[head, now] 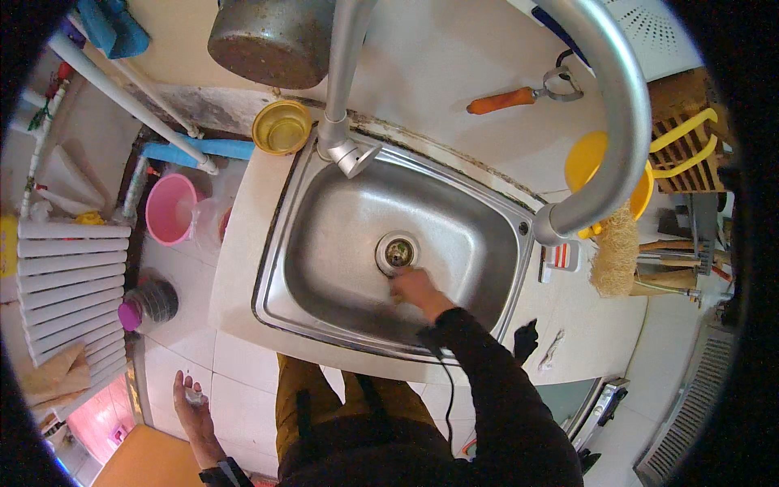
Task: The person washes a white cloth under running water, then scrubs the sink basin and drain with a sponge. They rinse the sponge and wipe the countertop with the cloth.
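My right hand (417, 291) reaches down into the stainless steel sink (341, 243), just below the drain (398, 251). It is blurred by motion, and its fingertips point at the sink floor, so I cannot tell whether they hold anything. Dark and green bits lie in the drain opening. Off to the left, over the tiled floor, my left hand (193, 402) is raised away from the sink with its fingers partly curled. A small whitish patch shows at those fingers; whether it is a held object or foam is unclear.
A grey faucet (350, 155) and its thick curved spout (633, 122) rise over the sink. A brass-coloured bowl (282, 128) sits at the back left corner. On the right are a loofah (614, 255), a soap dish (563, 255) and a black cloth (526, 341). A pink bucket (170, 210) stands lower left.
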`<state>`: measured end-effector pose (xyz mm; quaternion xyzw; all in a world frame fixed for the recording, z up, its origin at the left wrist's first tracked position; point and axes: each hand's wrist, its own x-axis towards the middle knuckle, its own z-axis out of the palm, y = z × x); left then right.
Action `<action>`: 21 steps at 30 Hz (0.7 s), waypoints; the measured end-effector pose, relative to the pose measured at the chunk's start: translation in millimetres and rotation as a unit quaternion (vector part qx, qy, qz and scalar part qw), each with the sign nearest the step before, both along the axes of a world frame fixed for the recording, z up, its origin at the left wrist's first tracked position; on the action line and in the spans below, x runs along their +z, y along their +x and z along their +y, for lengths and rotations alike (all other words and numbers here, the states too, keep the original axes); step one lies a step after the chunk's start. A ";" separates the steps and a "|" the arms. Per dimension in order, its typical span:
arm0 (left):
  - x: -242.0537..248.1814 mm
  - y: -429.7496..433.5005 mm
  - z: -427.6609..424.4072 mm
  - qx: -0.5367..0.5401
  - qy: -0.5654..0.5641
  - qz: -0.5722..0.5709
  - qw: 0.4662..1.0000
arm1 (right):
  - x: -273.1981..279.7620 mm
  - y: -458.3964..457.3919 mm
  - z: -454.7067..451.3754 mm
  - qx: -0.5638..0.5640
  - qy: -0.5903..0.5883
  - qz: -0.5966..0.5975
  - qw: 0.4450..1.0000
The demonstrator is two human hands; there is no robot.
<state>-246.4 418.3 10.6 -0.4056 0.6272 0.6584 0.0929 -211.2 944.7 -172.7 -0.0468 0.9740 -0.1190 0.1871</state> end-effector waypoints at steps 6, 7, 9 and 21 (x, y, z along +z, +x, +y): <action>-13.4 8.1 3.9 0.006 0.025 -0.012 1.000 | 10.9 -23.5 115.9 -0.186 0.146 0.191 0.953; -15.6 10.8 7.4 0.012 0.019 -0.024 0.999 | 12.1 -26.2 121.5 -0.157 0.161 0.218 0.950; -16.7 13.2 12.2 0.007 0.017 -0.033 0.999 | 11.2 -19.7 116.5 -0.205 0.168 0.232 0.936; -23.7 5.1 -5.4 -0.014 0.008 0.000 1.000 | 11.7 13.9 140.6 -0.365 0.236 0.262 0.862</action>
